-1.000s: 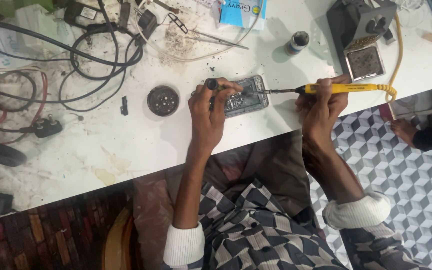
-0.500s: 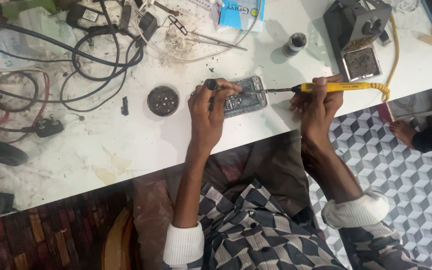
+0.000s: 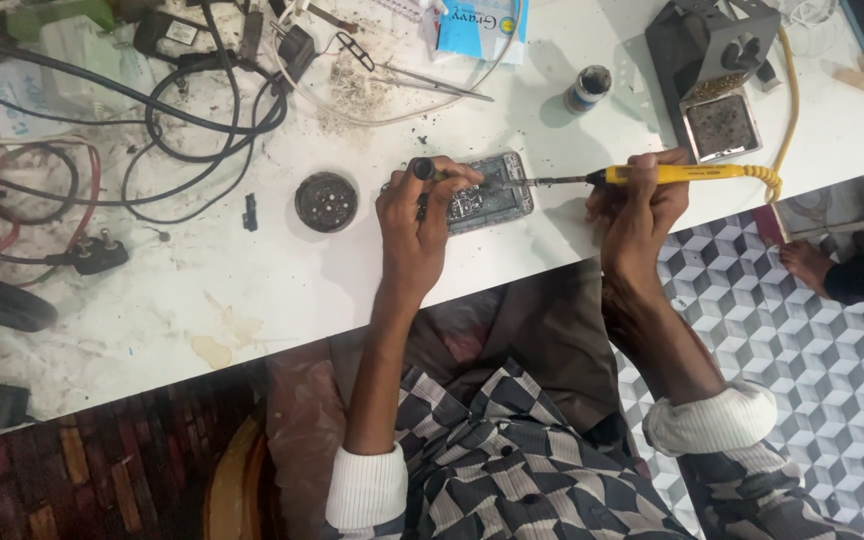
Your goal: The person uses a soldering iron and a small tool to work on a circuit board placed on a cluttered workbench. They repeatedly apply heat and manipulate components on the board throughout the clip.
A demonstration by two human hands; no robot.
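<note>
Soldering iron (image 3: 672, 174) gripped by right hand (image 3: 637, 205) touches opened phone (image 3: 487, 195); left hand (image 3: 417, 215) pins it, clutching a dark tool; steadiness needed.

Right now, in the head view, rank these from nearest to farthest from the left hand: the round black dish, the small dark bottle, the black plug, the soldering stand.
From the left hand:
1. Round black dish, just beside the hand, to image left.
2. Small dark bottle, up and to image right.
3. Black plug and soldering stand, on opposite sides of the table: too close to call.
</note>
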